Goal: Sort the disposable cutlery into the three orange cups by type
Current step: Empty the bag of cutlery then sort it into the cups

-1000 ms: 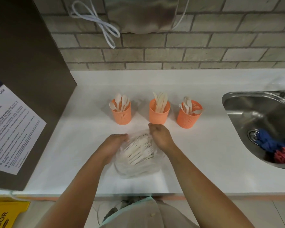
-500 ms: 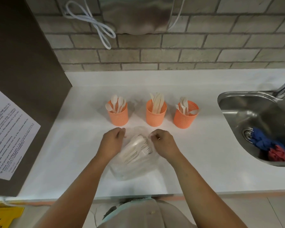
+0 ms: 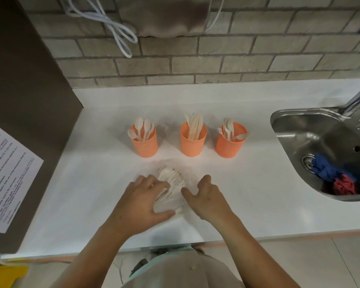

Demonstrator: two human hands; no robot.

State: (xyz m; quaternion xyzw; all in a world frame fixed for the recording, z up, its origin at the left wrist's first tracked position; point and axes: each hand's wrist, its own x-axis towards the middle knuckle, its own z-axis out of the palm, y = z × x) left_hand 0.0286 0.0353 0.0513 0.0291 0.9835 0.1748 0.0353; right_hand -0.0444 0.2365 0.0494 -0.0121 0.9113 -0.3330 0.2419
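Note:
Three orange cups stand in a row on the white counter (image 3: 258,204): the left cup (image 3: 145,146) holds spoons, the middle cup (image 3: 193,144) knives, the right cup (image 3: 230,146) forks. In front of them lies a clear plastic bag of pale cutlery (image 3: 172,178), with fork tines showing at its far end. My left hand (image 3: 141,202) lies over the bag's near left part, fingers on top and thumb round its lower end. My right hand (image 3: 209,196) is at the bag's right side, thumb and loosely bent fingers spread apart. Motion blur hides how firmly either hand holds the plastic.
A steel sink (image 3: 324,138) with blue and red cloths (image 3: 333,177) is set into the counter at the right, its tap above. A brown panel with a printed notice (image 3: 6,179) closes the left side. A brick wall with a looped white cable (image 3: 114,28) runs behind.
Both hands have slid back from the bag's far mouth to its near part and spread out. The cutlery's far ends now stick out beyond my fingers. The cups have not moved.

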